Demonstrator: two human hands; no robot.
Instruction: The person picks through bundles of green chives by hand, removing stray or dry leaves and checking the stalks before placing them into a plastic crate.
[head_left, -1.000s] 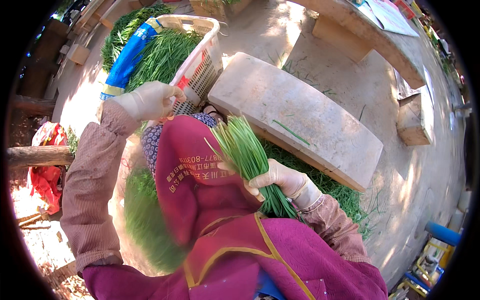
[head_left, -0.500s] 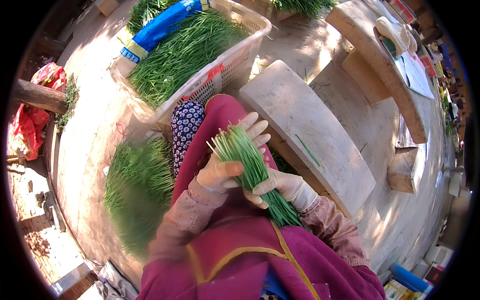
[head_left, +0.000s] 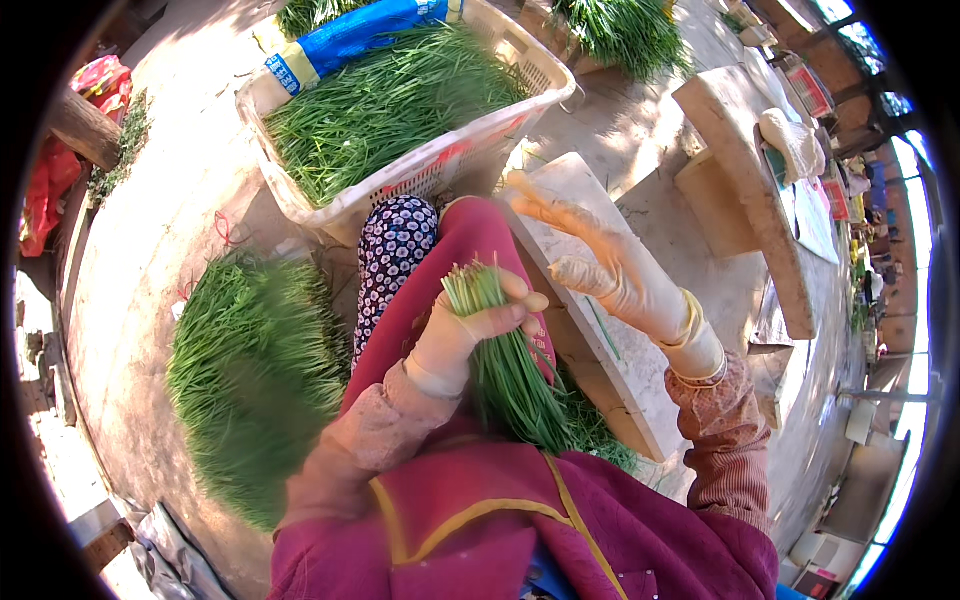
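A bunch of long green chives (head_left: pixel 520 390) is wrapped in my left hand (head_left: pixel 462 335), its pale cut ends standing up above the fist and its leaves trailing down over my lap. My right hand (head_left: pixel 625 268) is apart from the bunch, raised over the pale stone bench (head_left: pixel 640 385) with its fingers stretched out and nothing in them. Both hands wear thin pale gloves; the right fingertips are slightly blurred. A few loose green leaves lie on the bench, partly behind the right hand.
A white plastic basket (head_left: pixel 300 205) of chives, with a rolled blue sack (head_left: pixel 370 35) on top, stands ahead. To the left a large heap of chives (head_left: pixel 250 380) lies on the floor. Another stone slab (head_left: pixel 745 165) holds papers and a white glove at right.
My right hand has let go of the chives and moved up and right over the bench. My left hand has closed round the bunch, which now hangs more steeply. The whole view has shifted slightly.
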